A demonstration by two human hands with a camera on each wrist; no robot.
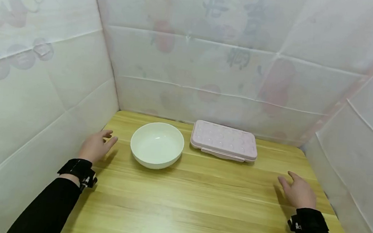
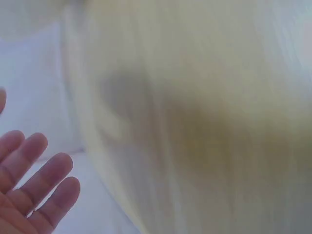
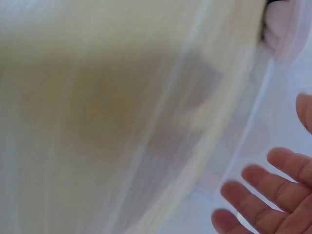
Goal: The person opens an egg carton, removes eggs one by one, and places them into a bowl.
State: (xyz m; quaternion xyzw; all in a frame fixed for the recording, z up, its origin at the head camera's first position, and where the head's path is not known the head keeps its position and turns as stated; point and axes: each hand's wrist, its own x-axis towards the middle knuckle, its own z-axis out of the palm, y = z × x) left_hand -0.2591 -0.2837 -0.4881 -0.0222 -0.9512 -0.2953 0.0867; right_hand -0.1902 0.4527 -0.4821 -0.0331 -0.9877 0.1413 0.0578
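A round white bowl (image 1: 157,144) stands on the wooden table towards the back left, and nothing shows inside it. To its right lies a pale pink lidded box (image 1: 225,140) with rows of round bumps on top; a corner of the box (image 3: 287,29) shows in the right wrist view. My left hand (image 1: 96,147) hovers left of the bowl, apart from it, fingers relaxed and holding nothing. Over the table's right side is my right hand (image 1: 299,191), also without contact and loosely spread. Both wrist views show the fingers of the left hand (image 2: 39,180) and right hand (image 3: 273,195) parted.
The wood-grain table (image 1: 163,205) is enclosed by pale printed cloth at the back (image 1: 191,67), left (image 1: 37,108) and right (image 1: 367,150). Bowl and box stand near the back edge, with a narrow gap between them. Black straps with small cameras circle both wrists.
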